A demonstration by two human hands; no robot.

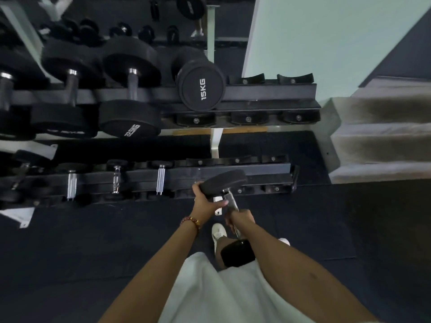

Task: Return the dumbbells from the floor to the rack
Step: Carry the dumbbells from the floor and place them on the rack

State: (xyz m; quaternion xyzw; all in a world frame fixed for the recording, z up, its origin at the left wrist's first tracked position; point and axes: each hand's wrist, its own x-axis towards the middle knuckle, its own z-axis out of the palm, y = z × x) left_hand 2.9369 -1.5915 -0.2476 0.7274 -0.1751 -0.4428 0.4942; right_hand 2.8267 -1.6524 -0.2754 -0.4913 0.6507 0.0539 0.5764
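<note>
Both hands hold one dumbbell (224,181) in front of the rack (263,174). The left grip (206,202) is curled around the edge of the far black head, with the fingers on its left side and the thumb under it. The right grip (238,217) is closed tightly around the metal handle (231,203), just behind that head. The dumbbell is tilted: its far head is higher and lies over the right part of the lower rail, and its near head (238,252) hangs low, close to the person's white shorts (224,297). I cannot tell if the far head touches the rail or is only above it.

On the left wrist there is a bead bracelet (192,221). A white shoe (218,231) stands on the dark floor (70,241) between the two arms.

More to the left on the lower rail lie several small dumbbells with shiny handles (116,180). The upper rail (270,90) carries large black dumbbells, and the one most to the right is marked 15KG (200,89). To the right of it, black cradles (248,117) sit along the rail. At the right side of the rack there are grey steps (384,136)
</note>
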